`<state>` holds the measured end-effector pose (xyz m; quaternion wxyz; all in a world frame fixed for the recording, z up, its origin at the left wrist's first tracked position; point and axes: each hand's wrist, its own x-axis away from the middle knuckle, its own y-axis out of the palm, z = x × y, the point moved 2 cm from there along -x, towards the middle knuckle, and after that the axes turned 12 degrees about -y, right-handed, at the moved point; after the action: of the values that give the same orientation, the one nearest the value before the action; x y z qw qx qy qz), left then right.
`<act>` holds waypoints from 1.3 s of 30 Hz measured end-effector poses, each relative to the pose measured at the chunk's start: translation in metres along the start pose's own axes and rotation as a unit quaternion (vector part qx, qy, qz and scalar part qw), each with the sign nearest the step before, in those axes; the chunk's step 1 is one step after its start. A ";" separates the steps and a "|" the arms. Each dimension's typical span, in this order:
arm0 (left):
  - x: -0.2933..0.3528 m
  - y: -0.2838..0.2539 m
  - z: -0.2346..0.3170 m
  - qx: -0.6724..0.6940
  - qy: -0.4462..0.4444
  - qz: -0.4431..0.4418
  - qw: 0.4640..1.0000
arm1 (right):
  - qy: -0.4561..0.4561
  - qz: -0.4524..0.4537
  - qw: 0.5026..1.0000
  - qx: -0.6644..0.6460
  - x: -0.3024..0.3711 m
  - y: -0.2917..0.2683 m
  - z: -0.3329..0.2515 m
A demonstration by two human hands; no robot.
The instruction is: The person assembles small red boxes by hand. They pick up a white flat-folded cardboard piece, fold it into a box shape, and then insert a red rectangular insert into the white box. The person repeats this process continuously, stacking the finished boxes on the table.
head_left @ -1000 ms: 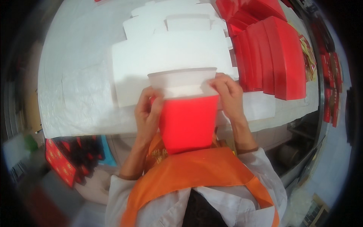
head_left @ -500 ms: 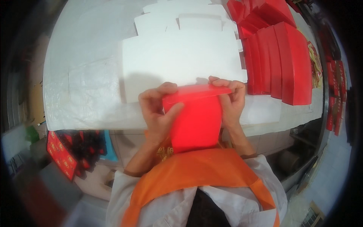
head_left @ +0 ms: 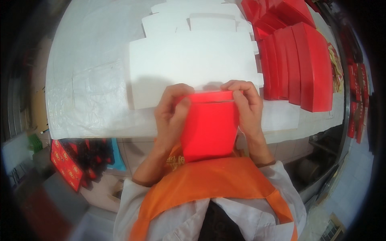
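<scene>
A red cardboard box (head_left: 210,130) stands between my hands, its lower end against my orange apron. Its far end has a folded flap with a thin gap along the crease. My left hand (head_left: 173,110) grips the far left corner, thumb on the near face and fingers curled over the top. At the far right corner, my right hand (head_left: 248,104) pinches the flap edge the same way. Just beyond the box, flat white cardboard blanks (head_left: 193,56) lie stacked on the table.
Several folded red boxes (head_left: 315,70) stand in a row on the table's right, with more red pieces (head_left: 281,14) behind. A pale sheet covers the table (head_left: 88,92). Below its left edge are a red patterned panel (head_left: 66,164) and dark red-and-black items (head_left: 90,158).
The flap at the box's far end has been folded down closer to the box, leaving a narrow gap. My left hand has shifted slightly right and my right thumb has moved up onto the flap.
</scene>
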<state>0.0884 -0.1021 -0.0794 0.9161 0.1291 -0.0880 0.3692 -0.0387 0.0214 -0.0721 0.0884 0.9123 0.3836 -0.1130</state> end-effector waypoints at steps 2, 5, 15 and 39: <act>0.000 0.001 0.000 -0.004 0.011 0.000 1.000 | 0.007 0.011 1.000 -0.014 0.001 0.000 0.003; 0.001 0.001 0.000 -0.029 0.048 -0.001 0.998 | 0.020 0.035 0.998 -0.053 0.004 0.001 0.004; 0.006 -0.015 -0.017 -0.077 0.106 0.065 0.989 | -0.002 0.055 0.998 -0.025 0.016 0.009 0.007; -0.114 -0.058 0.011 -0.307 -0.061 0.112 0.943 | -0.362 -0.114 0.810 0.448 -0.020 -0.152 -0.218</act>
<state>0.0472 -0.2206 -0.1085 0.8570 -0.1471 -0.2664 0.4158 -0.1320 0.1666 0.1312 -0.2108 0.6936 0.3321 -0.6035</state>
